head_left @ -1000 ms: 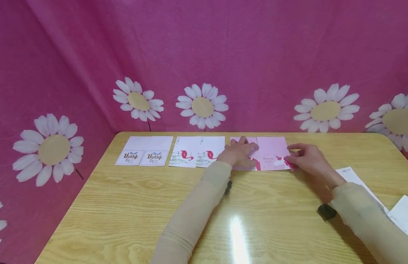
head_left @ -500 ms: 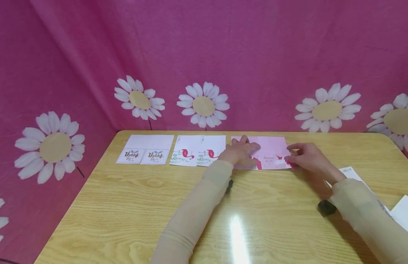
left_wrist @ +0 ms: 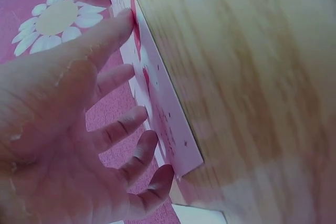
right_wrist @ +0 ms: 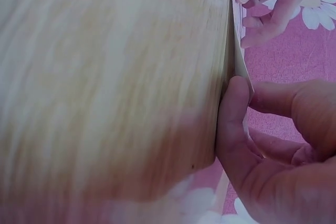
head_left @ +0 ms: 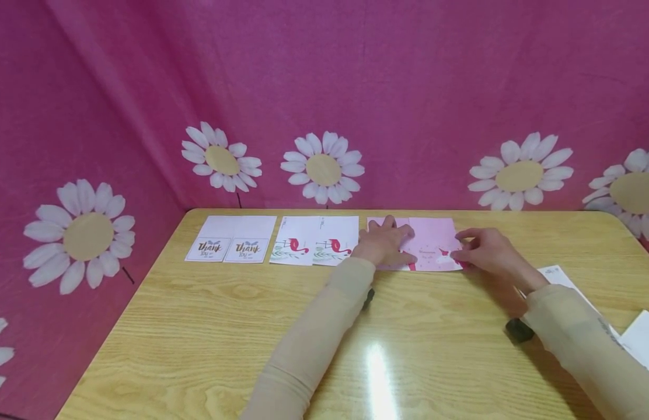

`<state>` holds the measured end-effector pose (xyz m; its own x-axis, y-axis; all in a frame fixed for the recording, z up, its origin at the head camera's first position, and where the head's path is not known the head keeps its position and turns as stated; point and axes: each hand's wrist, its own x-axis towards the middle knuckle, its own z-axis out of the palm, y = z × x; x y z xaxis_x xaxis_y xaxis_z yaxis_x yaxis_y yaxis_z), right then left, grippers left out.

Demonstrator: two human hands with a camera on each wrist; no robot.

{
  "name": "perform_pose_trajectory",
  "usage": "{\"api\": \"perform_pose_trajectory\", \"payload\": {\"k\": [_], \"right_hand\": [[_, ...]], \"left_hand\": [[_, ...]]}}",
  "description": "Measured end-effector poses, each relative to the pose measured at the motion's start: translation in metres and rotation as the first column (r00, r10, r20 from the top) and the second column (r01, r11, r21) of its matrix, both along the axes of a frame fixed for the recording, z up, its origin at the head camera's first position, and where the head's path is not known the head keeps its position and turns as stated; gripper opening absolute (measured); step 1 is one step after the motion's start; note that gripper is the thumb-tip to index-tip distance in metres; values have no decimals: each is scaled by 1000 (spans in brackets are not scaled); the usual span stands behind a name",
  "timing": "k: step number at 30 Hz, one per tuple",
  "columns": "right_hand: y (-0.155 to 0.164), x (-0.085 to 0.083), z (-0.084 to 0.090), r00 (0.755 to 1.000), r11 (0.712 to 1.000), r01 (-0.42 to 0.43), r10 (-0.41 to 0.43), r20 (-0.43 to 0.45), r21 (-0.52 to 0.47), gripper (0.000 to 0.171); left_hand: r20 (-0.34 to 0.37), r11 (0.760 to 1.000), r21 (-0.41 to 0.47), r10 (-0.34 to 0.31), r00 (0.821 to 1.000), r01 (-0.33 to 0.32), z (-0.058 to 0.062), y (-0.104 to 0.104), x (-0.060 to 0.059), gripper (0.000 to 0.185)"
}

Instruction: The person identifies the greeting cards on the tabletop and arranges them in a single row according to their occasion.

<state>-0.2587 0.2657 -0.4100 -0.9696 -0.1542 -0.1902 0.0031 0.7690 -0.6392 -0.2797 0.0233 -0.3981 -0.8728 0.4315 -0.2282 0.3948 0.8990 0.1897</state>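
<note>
On the wooden table [head_left: 198, 338] lie 2 pink cards [head_left: 433, 234], flamingo cards [head_left: 315, 240], lettered cards [head_left: 231, 240], papers [head_left: 644, 343].

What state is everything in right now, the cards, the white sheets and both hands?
Thank-you cards: flat, side by side
Flamingo cards: flat, side by side
Left pink card: partly covered by the left hand
Right pink card: right edge pinched and raised
White sheets: only partly visible
Left hand: fingers spread, touching pink card
Right hand: pinching right pink card's edge
</note>
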Motion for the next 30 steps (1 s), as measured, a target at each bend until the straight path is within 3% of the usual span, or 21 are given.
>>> {"api": "perform_pose_trajectory", "payload": {"k": [5,13,18,25,30], "right_hand": [[-2,1,2,999,999,-20,21,-39,35,63],[-5,-1,3,999,994,-40,41,-4,101,66],[-3,-2,2,993,980,-90,101,-56,178,62],[0,-3,-1,923,900,-225,320,-215,374,57],[2,-4,1,915,870,-250,356,-188,425,60]], "left_hand": [[-11,1000,-14,19,1000,-19,0,2,1,61],[-11,1000,-24,19,1000,-19,1,3,0,68],[-2,999,-28,16,1000,-16,2,3,0,71],[43,999,-26,23,999,-22,4,3,-5,75],[68,999,-32,22,997,-20,5,3,-8,76]]}}
